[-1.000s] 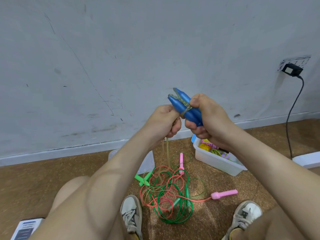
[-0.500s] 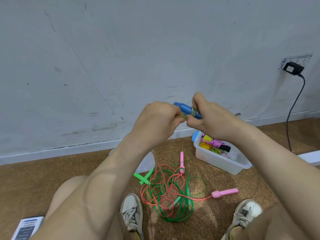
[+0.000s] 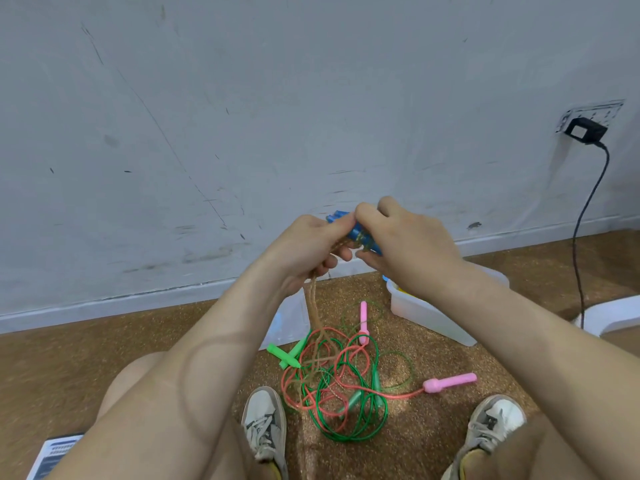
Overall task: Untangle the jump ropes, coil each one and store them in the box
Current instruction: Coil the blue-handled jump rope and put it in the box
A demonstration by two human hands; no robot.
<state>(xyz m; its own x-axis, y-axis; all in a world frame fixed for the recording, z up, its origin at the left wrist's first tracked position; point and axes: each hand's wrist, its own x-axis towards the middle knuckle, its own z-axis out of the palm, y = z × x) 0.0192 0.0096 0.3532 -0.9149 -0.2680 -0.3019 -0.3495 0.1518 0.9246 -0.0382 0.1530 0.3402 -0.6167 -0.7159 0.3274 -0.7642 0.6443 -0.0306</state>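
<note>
I hold two blue handles [image 3: 349, 227] of a tan jump rope up in front of the wall. My right hand [image 3: 408, 247] grips the handles from the right. My left hand [image 3: 308, 251] grips the tan rope [image 3: 316, 306] close to the handles; the rope hangs down to the floor. There it joins a tangle of red and green ropes [image 3: 339, 382], with two pink handles [image 3: 450, 382] and green handles [image 3: 285, 355] around it. The white box [image 3: 433, 317] stands to the right, mostly hidden behind my right forearm.
My two shoes [image 3: 265, 427] flank the tangle on the cork floor. A clear lid [image 3: 291, 320] lies behind my left forearm. A black cable [image 3: 585, 230] hangs from a wall plug at the right, next to a white object [image 3: 613, 315]. A booklet [image 3: 55, 452] lies bottom left.
The blue handles have tipped from pointing up-left to lying nearly level, and both hands have closed in around them and lowered slightly. The box's contents are now hidden by my right arm.
</note>
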